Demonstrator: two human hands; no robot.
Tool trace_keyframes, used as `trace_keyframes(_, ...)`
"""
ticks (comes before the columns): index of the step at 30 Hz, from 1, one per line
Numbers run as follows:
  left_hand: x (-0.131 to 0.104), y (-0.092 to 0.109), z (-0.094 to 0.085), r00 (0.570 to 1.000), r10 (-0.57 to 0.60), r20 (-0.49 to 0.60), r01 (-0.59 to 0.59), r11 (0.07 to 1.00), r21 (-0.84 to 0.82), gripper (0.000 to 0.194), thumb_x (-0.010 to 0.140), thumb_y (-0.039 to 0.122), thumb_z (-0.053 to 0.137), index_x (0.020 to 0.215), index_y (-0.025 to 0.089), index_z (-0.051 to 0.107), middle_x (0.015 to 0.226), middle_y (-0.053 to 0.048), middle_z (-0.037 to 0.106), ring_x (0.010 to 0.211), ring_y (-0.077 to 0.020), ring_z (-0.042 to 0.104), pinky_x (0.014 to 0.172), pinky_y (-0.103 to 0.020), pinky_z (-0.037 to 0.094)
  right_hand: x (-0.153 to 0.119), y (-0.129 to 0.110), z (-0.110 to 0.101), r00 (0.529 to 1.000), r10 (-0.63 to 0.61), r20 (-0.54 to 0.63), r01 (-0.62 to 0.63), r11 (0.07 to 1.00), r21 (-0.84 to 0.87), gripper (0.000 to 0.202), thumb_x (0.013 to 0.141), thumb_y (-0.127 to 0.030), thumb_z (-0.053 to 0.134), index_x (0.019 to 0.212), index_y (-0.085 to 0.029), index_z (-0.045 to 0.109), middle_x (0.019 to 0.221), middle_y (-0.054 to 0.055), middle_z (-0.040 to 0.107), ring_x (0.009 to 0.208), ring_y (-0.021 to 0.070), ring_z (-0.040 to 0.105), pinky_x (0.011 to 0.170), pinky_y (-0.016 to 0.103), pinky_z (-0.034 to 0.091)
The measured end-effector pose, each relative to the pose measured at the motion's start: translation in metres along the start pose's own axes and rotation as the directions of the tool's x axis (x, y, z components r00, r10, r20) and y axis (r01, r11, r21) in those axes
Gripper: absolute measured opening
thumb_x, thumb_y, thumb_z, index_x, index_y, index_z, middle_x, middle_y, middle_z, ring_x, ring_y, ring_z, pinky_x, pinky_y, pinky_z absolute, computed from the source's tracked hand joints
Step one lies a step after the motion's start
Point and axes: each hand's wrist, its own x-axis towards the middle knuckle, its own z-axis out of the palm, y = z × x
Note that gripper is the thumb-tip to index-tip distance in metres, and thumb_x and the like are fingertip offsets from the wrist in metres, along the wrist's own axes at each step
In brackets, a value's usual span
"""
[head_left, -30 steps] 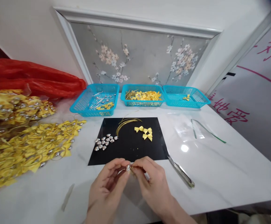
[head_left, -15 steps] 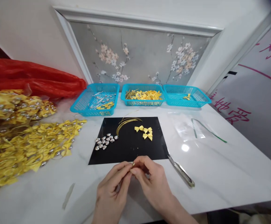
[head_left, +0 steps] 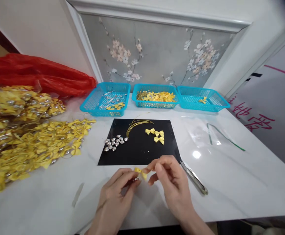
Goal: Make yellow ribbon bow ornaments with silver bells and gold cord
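Observation:
Between the fingertips of my left hand (head_left: 119, 195) is a small silver bead (head_left: 136, 179), with a yellow bow (head_left: 141, 173) beside it. The fingers of my right hand (head_left: 173, 184) are bent and parted, the index fingertip near the bow's right side; whether it touches is unclear. Beyond both hands lies a black mat (head_left: 135, 155). It carries a cluster of silver beads (head_left: 113, 142), curved gold wires (head_left: 135, 125) and several loose yellow bows (head_left: 159, 140).
Scissors (head_left: 195, 179) lie right of my right hand. Three blue baskets (head_left: 103, 112) line the wall. Yellow bow strands (head_left: 44, 143) and a red bag (head_left: 39, 75) are at left. Clear plastic (head_left: 196, 132) and a green strip (head_left: 227, 138) lie at right.
The bow and bead now show between my hands, where little was visible before. My right hand has opened and moved away from the left. The view has shifted slightly.

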Motion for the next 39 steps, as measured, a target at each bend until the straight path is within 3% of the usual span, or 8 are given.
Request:
trace_keyframes(6,0.000,-0.005,0.008,0.996,-0.081,0.034,0.078,0.994,0.079,0.024,0.079,0.023,0.067,0.101,0.027,0.078,0.089,-0.003,0.080,0.079,-0.0233,0.076,0.075,-0.034,0.063,0.005,-0.001,-0.001,0.988,0.140,0.061,-0.152,0.910,0.386,0.018,0.106,-0.034,0.056,0.092,-0.022,0.056,0.075,-0.005,0.063,0.055,0.0058,0.054,0.058,0.021,0.045)
trace_keyframes(13,0.009,0.006,0.012,0.984,-0.111,0.138,0.101,0.992,0.077,0.026,0.082,0.027,0.061,0.102,0.025,0.078,0.089,-0.004,0.076,0.081,-0.0248,0.073,0.076,-0.039,0.059,0.009,0.000,0.003,0.974,0.166,0.154,-0.223,0.820,0.528,0.019,0.105,-0.034,0.060,0.091,-0.022,0.056,0.068,-0.008,0.057,0.048,0.0034,0.026,0.051,0.022,0.026)
trace_keyframes(23,0.014,0.021,0.003,0.955,-0.167,0.245,0.172,0.985,0.002,0.028,0.079,0.024,0.064,0.102,0.023,0.080,0.085,-0.004,0.075,0.076,-0.0230,0.068,0.066,-0.033,0.055,0.017,-0.012,0.004,0.955,0.126,0.269,-0.276,0.712,0.645,0.014,0.103,-0.029,0.063,0.091,-0.022,0.060,0.063,-0.009,0.051,0.049,0.0042,0.025,0.050,0.021,0.024)
trace_keyframes(27,0.008,0.018,0.001,0.941,-0.194,0.276,0.214,0.976,-0.044,0.034,0.075,0.026,0.073,0.108,0.023,0.080,0.105,-0.007,0.078,0.082,-0.0242,0.070,0.075,-0.038,0.059,0.023,-0.020,0.002,0.948,0.137,0.287,-0.302,0.669,0.679,0.013,0.103,-0.027,0.063,0.091,-0.022,0.062,0.063,-0.008,0.052,0.047,0.0030,0.022,0.050,0.020,0.024)
trace_keyframes(30,0.004,0.019,-0.001,0.892,-0.264,0.368,0.358,0.908,-0.217,0.045,0.075,0.028,0.078,0.120,0.025,0.076,0.127,-0.009,0.075,0.102,-0.0270,0.073,0.091,-0.040,0.060,0.025,-0.027,0.001,0.941,0.159,0.298,-0.332,0.607,0.722,0.010,0.103,-0.023,0.062,0.093,-0.021,0.064,0.063,-0.008,0.053,0.046,0.0020,0.020,0.049,0.019,0.024)
trace_keyframes(33,0.003,0.025,-0.002,0.833,-0.268,0.484,0.484,0.778,-0.401,0.044,0.079,0.027,0.081,0.123,0.027,0.075,0.126,-0.007,0.078,0.118,-0.0270,0.070,0.101,-0.037,0.056,0.027,-0.035,0.002,0.942,0.180,0.284,-0.335,0.567,0.752,0.010,0.103,-0.021,0.062,0.094,-0.021,0.066,0.067,-0.006,0.058,0.044,0.0007,0.020,0.048,0.016,0.025)
trace_keyframes(36,0.003,0.031,-0.002,0.830,-0.229,0.508,0.485,0.746,-0.456,0.030,0.081,0.026,0.082,0.112,0.025,0.080,0.111,-0.005,0.082,0.102,-0.0238,0.074,0.091,-0.032,0.058,0.029,-0.043,0.003,0.946,0.184,0.267,-0.324,0.550,0.770,0.011,0.103,-0.019,0.061,0.093,-0.020,0.067,0.066,-0.007,0.057,0.044,0.0011,0.019,0.047,0.015,0.026)
trace_keyframes(39,0.003,0.034,-0.005,0.829,-0.277,0.485,0.519,0.705,-0.483,0.025,0.082,0.030,0.082,0.106,0.023,0.082,0.097,-0.005,0.084,0.087,-0.0217,0.075,0.076,-0.028,0.061,0.031,-0.051,0.001,0.956,0.172,0.239,-0.295,0.559,0.775,0.012,0.103,-0.019,0.060,0.093,-0.021,0.067,0.062,-0.009,0.051,0.045,0.0019,0.018,0.048,0.014,0.028)
